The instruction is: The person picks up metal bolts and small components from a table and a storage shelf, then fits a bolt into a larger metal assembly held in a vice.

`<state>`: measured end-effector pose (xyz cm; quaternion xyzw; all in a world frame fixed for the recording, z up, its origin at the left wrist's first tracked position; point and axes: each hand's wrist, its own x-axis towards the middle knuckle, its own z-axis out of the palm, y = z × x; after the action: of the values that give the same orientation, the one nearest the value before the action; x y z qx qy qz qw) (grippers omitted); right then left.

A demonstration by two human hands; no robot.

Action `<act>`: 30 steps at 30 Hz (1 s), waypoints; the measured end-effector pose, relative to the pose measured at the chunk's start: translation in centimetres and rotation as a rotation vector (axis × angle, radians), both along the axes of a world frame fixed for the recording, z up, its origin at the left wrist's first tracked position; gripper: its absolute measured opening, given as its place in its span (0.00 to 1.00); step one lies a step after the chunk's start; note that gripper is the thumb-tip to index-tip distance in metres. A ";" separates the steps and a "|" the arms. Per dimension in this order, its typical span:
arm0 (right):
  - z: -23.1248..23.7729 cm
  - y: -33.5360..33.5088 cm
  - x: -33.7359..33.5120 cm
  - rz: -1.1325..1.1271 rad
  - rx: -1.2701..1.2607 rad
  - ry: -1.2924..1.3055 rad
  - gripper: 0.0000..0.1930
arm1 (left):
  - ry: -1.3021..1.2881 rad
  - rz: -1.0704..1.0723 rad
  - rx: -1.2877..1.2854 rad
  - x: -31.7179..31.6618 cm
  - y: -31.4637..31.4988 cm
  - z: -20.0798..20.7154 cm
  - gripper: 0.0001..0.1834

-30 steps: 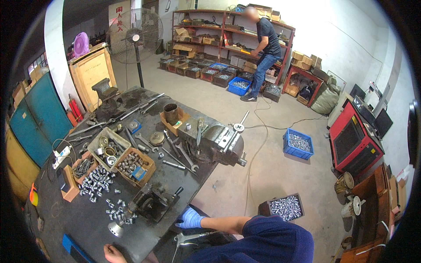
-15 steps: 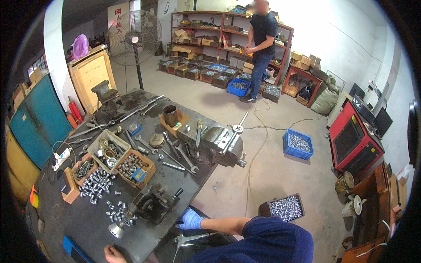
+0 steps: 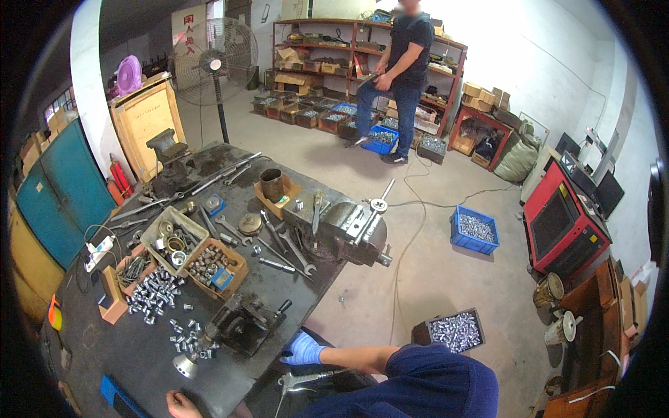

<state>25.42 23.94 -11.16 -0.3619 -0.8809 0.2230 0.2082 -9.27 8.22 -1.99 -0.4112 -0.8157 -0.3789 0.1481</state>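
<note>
- Dark metal: the crank fixture (image 3: 244,324) stands on the near right part of the black bench top (image 3: 90,341); its long axis runs from near left to far right, and its black-knobbed handle (image 3: 281,306) points far right.
- Bright metal: a flared silver cone (image 3: 185,366) sits at the fixture's near left end, wide rim toward near left.
- Hands: well apart from each other. The right hand (image 3: 302,348), in blue knit glove, is at the bench's right edge, fingers bent; cannot tell whether it grips anything. The bare left hand (image 3: 182,405) lies at the near edge, fingers loosely curled; contents cannot be told.
- Grey metal: a gun-shaped tool (image 3: 298,381), just nearside of the glove, body lengthwise left to right.
- Shiny, short cylindrical fittings (image 3: 155,296) lie in a loose heap, left of the fixture, axes pointing every way.
</note>
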 end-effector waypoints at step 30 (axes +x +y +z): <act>-0.7 0.1 0.0 -0.004 0.090 0.000 0.26 | -0.219 -0.165 0.152 -3.9 0.1 -5.6 0.03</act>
<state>25.37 24.05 -11.89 -0.3541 -0.8893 0.1826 0.2247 -13.15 8.36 -7.59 -0.4207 -0.7595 -0.4928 0.0575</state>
